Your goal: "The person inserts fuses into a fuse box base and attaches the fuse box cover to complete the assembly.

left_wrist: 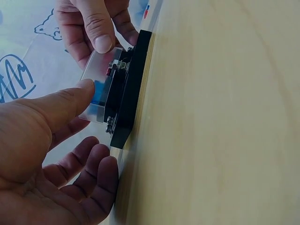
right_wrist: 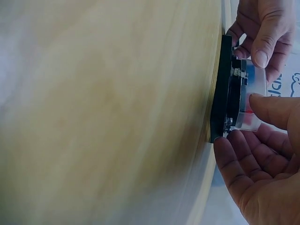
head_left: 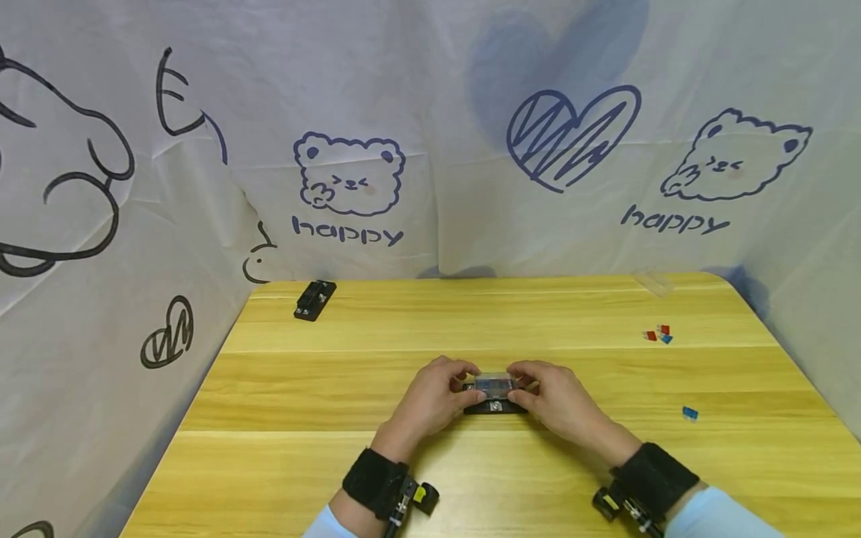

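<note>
A black fuse block (head_left: 495, 408) with metal screw terminals lies on the table before me. Over it sits a clear plastic cover (head_left: 494, 386), with blue and red blade fuses showing through it. My left hand (head_left: 430, 397) pinches the cover's left end between thumb and index finger. At the opposite end, my right hand (head_left: 561, 397) pinches it the same way. In the left wrist view the cover (left_wrist: 95, 70) stands over the fuse block (left_wrist: 131, 101); whether it is fully seated I cannot tell. The other fingers of the right hand (right_wrist: 267, 178) are loosely bent beside the block.
Red and blue blade fuses (head_left: 650, 336) lie in a small group at the right. Nearer me is a single blue fuse (head_left: 690, 413). A black block with metal terminals (head_left: 315, 300) sits at the back left, and a clear plastic piece (head_left: 652, 282) at the back right edge.
</note>
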Demonstrator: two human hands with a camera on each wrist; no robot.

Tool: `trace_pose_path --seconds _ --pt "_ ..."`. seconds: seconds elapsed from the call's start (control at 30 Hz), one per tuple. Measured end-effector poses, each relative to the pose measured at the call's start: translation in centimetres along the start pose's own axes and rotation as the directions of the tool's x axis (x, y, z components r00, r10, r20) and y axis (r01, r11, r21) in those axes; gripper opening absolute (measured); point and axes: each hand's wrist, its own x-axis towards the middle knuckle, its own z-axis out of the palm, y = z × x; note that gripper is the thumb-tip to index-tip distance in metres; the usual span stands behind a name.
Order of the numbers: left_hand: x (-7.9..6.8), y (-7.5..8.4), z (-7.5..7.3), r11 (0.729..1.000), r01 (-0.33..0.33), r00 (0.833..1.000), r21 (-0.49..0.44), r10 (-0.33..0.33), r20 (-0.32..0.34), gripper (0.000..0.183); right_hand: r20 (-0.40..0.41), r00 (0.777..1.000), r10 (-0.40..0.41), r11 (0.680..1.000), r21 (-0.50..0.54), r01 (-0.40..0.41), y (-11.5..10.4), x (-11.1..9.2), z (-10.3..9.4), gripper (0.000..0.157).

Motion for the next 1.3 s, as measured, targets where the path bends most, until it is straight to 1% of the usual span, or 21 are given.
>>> trace_pose_path --seconds 0.3,0.7,1.0,1.1,1.3 --pt "-0.05 0.07 -0.04 1.0 -0.003 1.0 0.001 0.003 0.002 0.035 0.004 1.0 -0.01 1.0 -0.004 0.011 0.17 0.03 -0.08 0.036" --pt "-0.04 0.02 0.05 0.999 -0.007 1.0 0.042 0.007 0.005 0.036 0.0 1.0 -0.011 0.999 -0.038 0.011 0.16 -0.03 0.09 0.035" --pt "0.04 0.05 0.14 1.0 0.006 1.0 0.017 -0.006 0.013 0.035 0.005 1.0 0.01 0.999 -0.032 -0.01 0.13 0.0 0.15 0.036" --pt "-0.01 0.02 0.23 1.0 0.011 1.0 0.025 -0.011 0.025 0.04 0.011 1.0 0.02 0.999 -0.028 -0.02 0.16 0.07 0.16 0.036" --pt "-0.16 0.02 0.49 0.997 0.022 0.996 0.072 -0.027 0.079 0.06 0.012 1.0 0.026 0.999 -0.024 -0.026 0.1 0.12 0.2 0.036"
